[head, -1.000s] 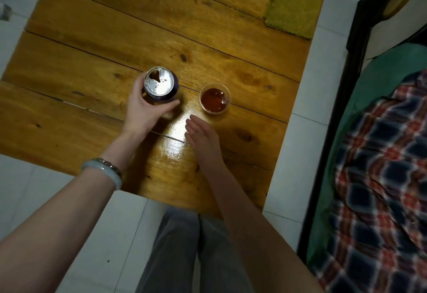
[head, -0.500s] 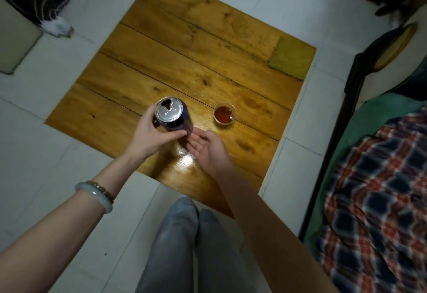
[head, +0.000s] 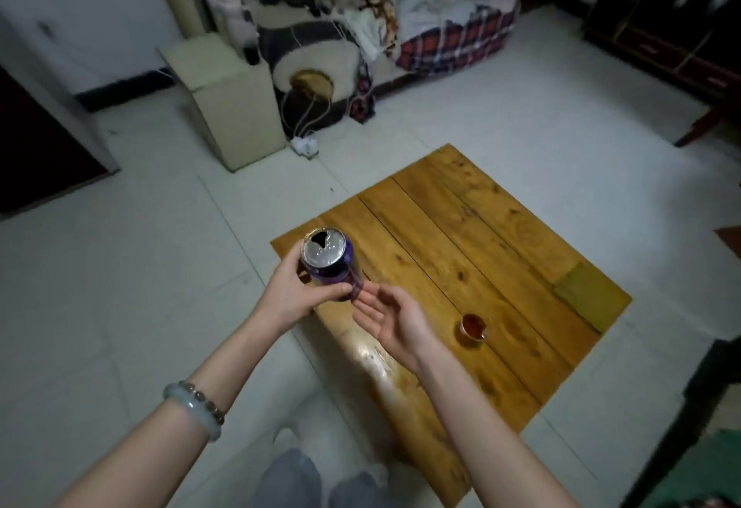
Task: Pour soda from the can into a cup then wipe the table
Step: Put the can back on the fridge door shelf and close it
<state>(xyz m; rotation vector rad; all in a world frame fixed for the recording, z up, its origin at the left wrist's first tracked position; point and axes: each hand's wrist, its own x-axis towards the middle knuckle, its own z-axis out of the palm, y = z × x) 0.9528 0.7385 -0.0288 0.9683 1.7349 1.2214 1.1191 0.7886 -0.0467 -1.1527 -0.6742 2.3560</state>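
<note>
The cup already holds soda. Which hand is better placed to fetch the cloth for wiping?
Probably the right hand. It is open and holds nothing, and the cloth lies on its side of the table. The left hand has its grip on the can.

The soda can point(head: 328, 263) has a dark purple-blue body and a silver top with its mouth open. It is upright, tipped slightly, in the air over the near left corner of the wooden plank table point(head: 481, 227), where the left hand point(head: 296, 299) grips its side. The small clear cup point(head: 473, 328) stands upright on the table near the front edge, well apart from the can, and holds reddish-brown soda. An olive-green cloth point(head: 581, 291) lies flat at the table's right edge, beyond the cup. The tabletop shines glossy along its near edge.
</note>
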